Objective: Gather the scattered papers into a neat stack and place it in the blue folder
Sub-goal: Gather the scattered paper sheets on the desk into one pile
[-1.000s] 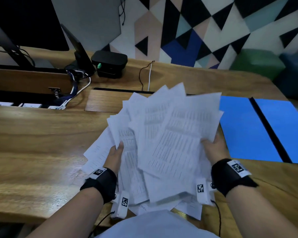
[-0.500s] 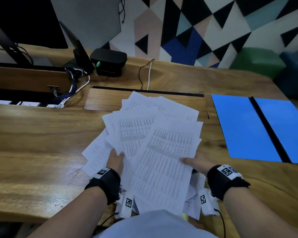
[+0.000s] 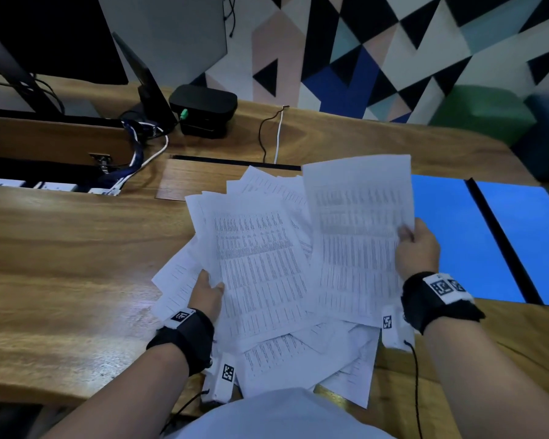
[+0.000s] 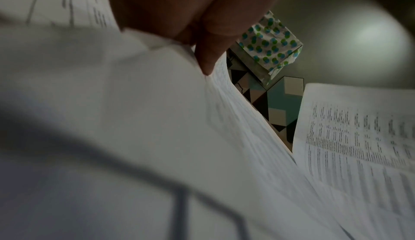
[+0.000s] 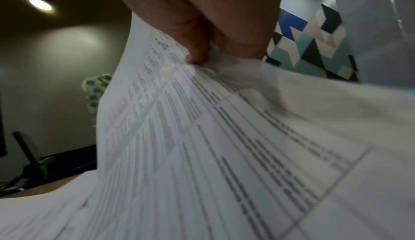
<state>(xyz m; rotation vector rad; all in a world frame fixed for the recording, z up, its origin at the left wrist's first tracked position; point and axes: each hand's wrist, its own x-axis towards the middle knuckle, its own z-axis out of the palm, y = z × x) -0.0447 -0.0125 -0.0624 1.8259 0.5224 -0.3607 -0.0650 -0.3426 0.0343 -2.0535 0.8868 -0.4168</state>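
Observation:
Several white printed papers (image 3: 260, 264) lie fanned out in a loose pile over the wooden desk in front of me. My left hand (image 3: 208, 293) grips the left side of the pile, thumb on top; its fingers (image 4: 211, 52) pinch the sheets (image 4: 157, 119). My right hand (image 3: 415, 245) pinches one sheet (image 3: 358, 229) by its right edge and holds it raised above the pile; the thumb and fingers (image 5: 202, 48) clamp that paper (image 5: 224, 137). The blue folder (image 3: 457, 236) lies open flat on the desk to the right.
A black box (image 3: 203, 109), cables (image 3: 276, 134) and a monitor stand (image 3: 146, 87) sit at the back left of the desk (image 3: 61, 248). A cable tray slot (image 3: 235, 161) runs behind the papers. The desk's right edge lies beyond the folder.
The right hand has lifted one sheet up and to the right, off the pile. The left hand stays gripping the pile's left side.

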